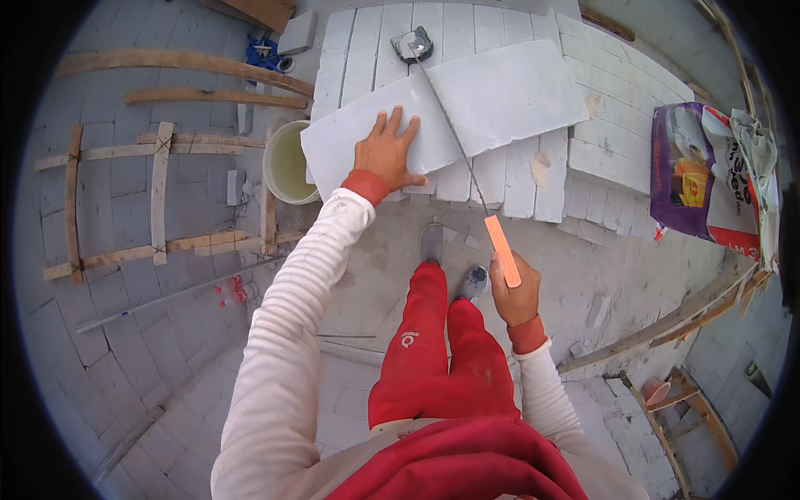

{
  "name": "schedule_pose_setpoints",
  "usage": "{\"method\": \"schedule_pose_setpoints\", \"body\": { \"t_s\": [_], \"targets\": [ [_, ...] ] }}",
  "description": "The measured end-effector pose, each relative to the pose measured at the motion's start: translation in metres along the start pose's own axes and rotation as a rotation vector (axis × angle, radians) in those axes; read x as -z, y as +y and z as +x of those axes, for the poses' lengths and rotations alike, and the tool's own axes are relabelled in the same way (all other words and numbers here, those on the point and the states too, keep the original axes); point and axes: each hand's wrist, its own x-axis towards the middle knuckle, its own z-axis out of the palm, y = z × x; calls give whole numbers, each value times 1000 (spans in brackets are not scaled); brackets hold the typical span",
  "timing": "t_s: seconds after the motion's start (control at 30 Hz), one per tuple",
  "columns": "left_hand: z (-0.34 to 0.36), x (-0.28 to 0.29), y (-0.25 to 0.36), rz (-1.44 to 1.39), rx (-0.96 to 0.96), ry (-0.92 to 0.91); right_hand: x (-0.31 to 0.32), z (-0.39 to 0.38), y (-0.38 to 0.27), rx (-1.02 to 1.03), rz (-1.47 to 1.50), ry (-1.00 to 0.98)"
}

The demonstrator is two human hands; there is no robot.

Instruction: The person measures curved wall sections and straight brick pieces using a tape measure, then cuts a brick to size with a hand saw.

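Note:
A white, flat-faced block (521,96), seemingly aerated concrete, lies slantwise across a stack of similar white blocks (358,50). My left hand (387,154) rests on its left part, palm down with the fingers spread. In my right hand (515,292) is the orange handle (502,250) of a handsaw; my fingers are wrapped round it. The saw's thin blade (457,137) runs up and away across the block, seen nearly edge-on. Whether its teeth have entered the block I cannot tell. Near the blade's far end sits a small dark and grey object (412,45), possibly a tape measure.
A pale bucket (290,162) with cloudy liquid stands left of the stack. Wooden frames (158,192) lean at the left. More stacked blocks (617,108) and a purple, red and white sack (704,179) are at the right. Small fragments (472,242) lie near my feet.

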Motion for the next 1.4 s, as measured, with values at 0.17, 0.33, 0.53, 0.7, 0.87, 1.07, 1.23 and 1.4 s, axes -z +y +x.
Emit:
{"method": "schedule_pose_setpoints", "body": {
  "t_s": [0.17,0.33,0.53,0.7,0.87,1.07,1.23,1.4],
  "targets": [
    [104,29,-69,-328,273,336,24,-38,0,-96,-24,-68],
    [252,9,-103,-304,611,-149,17,-37,11,-100,-39,-80],
    [270,28,-68,-1135,337,-133,16,-38,-2,-149,-32,-41],
    [184,27,-132,-524,193,-199,19,-20,-22,-159,-10,-65],
    [89,-7,-94,-210,196,-345,-13,57,-37,-84,30,-20],
    [79,7,-66,-186,368,-285,16,-9,-41,-71,-7,1],
    [88,16,-44,-103,434,-333,-13,56,-37,-33,-29,2],
    [81,20,-38,-56,361,-339,-17,64,-36,7,-69,-15]
  ]
}}
